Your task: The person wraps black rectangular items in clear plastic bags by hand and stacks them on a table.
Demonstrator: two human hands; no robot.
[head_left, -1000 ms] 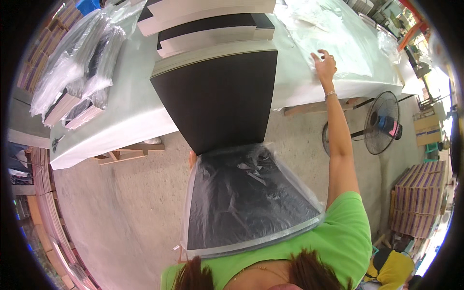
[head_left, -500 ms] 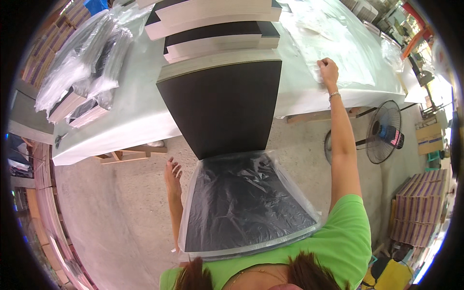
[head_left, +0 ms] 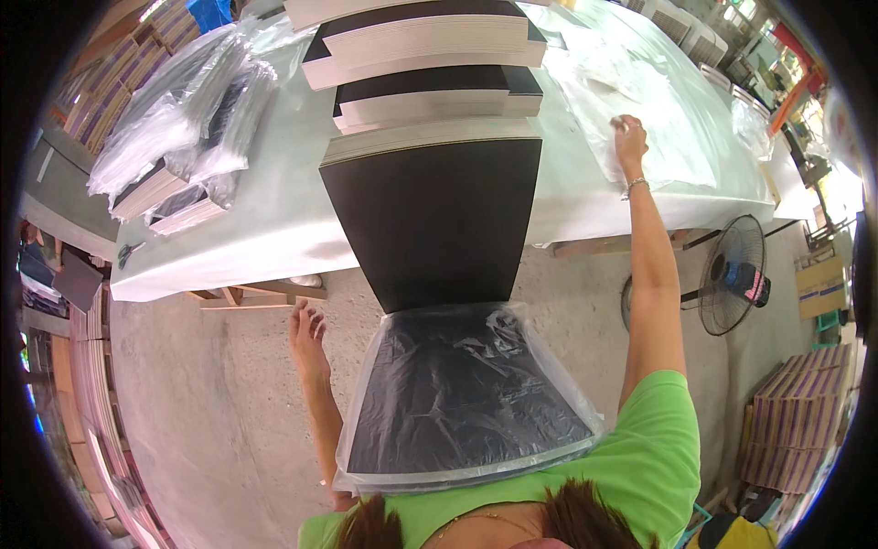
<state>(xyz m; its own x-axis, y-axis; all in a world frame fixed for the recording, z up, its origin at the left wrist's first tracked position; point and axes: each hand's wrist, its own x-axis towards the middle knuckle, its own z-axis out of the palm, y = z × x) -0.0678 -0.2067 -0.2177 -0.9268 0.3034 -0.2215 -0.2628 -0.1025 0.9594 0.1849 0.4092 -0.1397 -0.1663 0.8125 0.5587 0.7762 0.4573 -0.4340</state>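
Note:
My right hand [head_left: 629, 146] is over the left edge of a pile of clear plastic bags [head_left: 672, 137] on the table. Its fingers are curled together; whether a bag is pinched between them is hidden. My left hand [head_left: 309, 340] hangs in the air left of my lap, fingers loosely bent and apart, holding nothing. A flat black piece in a clear plastic bag [head_left: 466, 403] lies on my lap. Beyond it, a thick black-covered block with pale page edges [head_left: 434, 220] slopes down from the table edge. More black-topped blocks [head_left: 430, 101] are stacked behind.
Bagged blocks [head_left: 178, 137] lie at the table's left, near scissors [head_left: 128, 254]. The white-covered table [head_left: 283, 201] spans the front. A standing fan [head_left: 732, 274] is at the right, with bundled cartons [head_left: 796, 416] nearby. Wooden pallets [head_left: 261, 293] show beneath the table.
My left hand has shifted a little left, away from the bagged piece. My right hand remains at the plastic bags, its fingers slightly moved. The view has tilted slightly.

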